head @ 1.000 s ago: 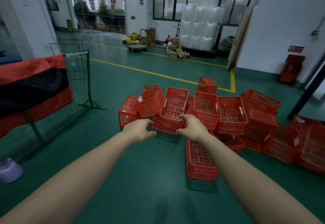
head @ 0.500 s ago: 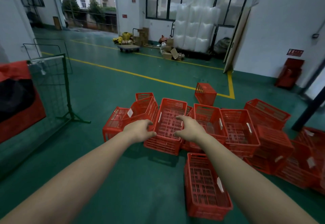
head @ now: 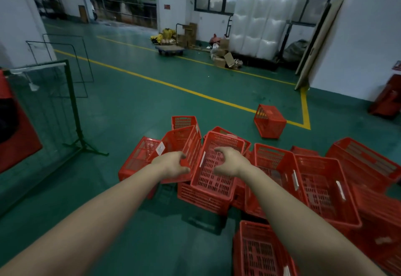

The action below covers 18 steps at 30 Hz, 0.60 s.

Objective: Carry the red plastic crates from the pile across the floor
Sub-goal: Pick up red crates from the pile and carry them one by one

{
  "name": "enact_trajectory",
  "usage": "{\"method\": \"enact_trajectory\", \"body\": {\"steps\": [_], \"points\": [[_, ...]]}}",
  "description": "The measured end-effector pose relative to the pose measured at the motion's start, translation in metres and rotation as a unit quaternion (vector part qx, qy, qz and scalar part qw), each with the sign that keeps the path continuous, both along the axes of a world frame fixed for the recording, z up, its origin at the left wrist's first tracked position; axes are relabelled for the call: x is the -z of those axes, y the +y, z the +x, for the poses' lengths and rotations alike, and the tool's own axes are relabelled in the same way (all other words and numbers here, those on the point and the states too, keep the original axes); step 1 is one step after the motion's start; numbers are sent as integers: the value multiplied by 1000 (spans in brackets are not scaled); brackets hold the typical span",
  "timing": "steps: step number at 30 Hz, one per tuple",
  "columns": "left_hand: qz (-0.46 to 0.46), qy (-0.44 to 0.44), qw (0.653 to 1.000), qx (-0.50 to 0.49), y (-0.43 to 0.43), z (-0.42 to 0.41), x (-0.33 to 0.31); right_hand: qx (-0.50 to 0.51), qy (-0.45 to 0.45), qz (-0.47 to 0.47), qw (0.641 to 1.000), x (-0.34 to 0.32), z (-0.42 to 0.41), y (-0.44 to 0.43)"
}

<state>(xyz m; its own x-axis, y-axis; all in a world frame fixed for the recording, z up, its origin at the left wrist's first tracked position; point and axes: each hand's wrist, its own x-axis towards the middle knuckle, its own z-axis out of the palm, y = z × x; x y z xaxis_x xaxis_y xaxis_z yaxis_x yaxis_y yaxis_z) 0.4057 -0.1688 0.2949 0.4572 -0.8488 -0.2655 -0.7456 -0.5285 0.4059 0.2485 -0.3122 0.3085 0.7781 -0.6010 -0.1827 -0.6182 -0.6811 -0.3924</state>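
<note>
Several red plastic crates lie in a loose pile on the green floor. One crate on top is tilted with its open side toward me. My right hand hovers over its inside, fingers loosely curled and holding nothing. My left hand is at the rim of a neighbouring tilted crate with a white label; its curled fingers show no firm grip. Another crate lies close under my right forearm. A single crate sits apart by the yellow line.
A green mesh screen on a stand and a red and black banner are on the left. A yellow floor line crosses ahead. Beyond it are a flat trolley, cardboard boxes and white wrapped stacks. A red cabinet stands at the right.
I have come closer to the pile, which now fills more of the view. Both hands keep the same curled pose and now reach over the top crates.
</note>
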Motion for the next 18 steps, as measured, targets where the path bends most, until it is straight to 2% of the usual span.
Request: {"method": "enact_trajectory", "body": {"steps": [8,18], "points": [[-16,10,998,-60,-112,74,6,-43,47,-33,997,9,100,-136],[14,57,995,-80,-205,186,52,-99,98,-31,990,48,227,-234]]}}
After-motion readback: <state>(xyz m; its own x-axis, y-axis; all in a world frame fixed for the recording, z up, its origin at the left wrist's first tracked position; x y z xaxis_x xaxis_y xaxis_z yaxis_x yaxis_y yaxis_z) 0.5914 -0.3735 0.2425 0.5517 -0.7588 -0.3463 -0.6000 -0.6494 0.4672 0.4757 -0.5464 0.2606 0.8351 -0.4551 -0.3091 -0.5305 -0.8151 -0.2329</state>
